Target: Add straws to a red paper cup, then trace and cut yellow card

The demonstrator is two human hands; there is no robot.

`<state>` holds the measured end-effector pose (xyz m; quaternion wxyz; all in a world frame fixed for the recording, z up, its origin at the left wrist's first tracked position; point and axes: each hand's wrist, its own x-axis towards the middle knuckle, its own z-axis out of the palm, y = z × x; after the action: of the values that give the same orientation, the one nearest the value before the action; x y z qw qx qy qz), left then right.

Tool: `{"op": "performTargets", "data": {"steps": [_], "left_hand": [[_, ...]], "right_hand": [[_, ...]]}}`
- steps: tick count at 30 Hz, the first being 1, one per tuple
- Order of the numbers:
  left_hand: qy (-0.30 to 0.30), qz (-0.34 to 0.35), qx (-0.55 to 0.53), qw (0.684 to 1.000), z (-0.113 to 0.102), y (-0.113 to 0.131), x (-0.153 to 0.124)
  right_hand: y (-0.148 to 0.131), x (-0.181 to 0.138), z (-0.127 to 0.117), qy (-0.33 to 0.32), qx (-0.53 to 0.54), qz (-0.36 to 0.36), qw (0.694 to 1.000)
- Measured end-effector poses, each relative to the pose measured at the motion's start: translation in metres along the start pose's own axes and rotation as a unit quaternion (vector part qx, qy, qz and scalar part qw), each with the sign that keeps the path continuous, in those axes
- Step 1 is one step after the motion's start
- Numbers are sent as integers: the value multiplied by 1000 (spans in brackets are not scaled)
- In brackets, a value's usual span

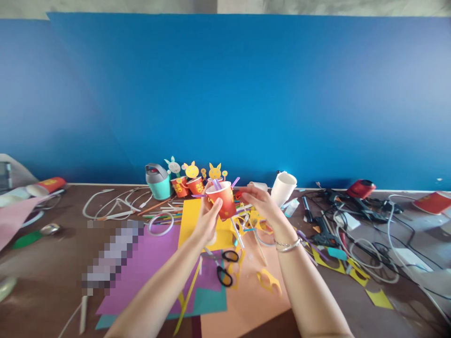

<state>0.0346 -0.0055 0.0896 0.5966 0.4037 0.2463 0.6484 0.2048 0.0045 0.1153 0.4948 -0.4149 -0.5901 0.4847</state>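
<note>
Between my arms, scissors (219, 265) lie on colored paper (252, 310). Up above, my left hand (210, 220) grips a red cup (227, 202), purple strips (217, 184) poking out. My right hand (263, 200) is just beside it (can't tell if those fingers pinch anything). Behind are animal faces (192, 170), then a blue wall (225, 94).

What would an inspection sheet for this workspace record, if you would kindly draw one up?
Surface: brown table, partly covered by coloured paper sheets.
Job's things: red cup with purple strips at its rim; three animal-faced cups behind it.
Clutter: scissors, yellow paper scraps and a white cup.
Hands: left hand holds the red cup; right hand is beside it, grip unclear.
Cables: white cables looped at left; black and white ones tangled at right.
Surroundings: blue panel behind the table.
</note>
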Motion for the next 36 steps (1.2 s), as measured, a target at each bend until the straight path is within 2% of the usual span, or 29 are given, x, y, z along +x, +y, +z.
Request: {"op": "performTargets", "data": {"steps": [3,7,12,17,21,27,36], "left_hand": [[-43,0,7,999,0,-5,-3],[-61,-13,22,998,-1,-5,-5],[5,37,1,999,-2,-2,-3],[55,94,-14,994,-1,-3,-2],[51,137,13,989,0,2,-1],[-6,161,26,987,3,10,-6],[29,182,64,981,-11,0,4]], "right_hand": [[-11,-3,10,37,123,-32,991],[-13,-4,17,56,167,-45,983],[-9,-2,17,115,173,-78,975],[-10,-3,22,100,185,-87,974],[-10,-5,24,95,157,-98,978],[-10,-5,24,139,143,-138,970],[-11,-6,20,105,99,-139,980]]}}
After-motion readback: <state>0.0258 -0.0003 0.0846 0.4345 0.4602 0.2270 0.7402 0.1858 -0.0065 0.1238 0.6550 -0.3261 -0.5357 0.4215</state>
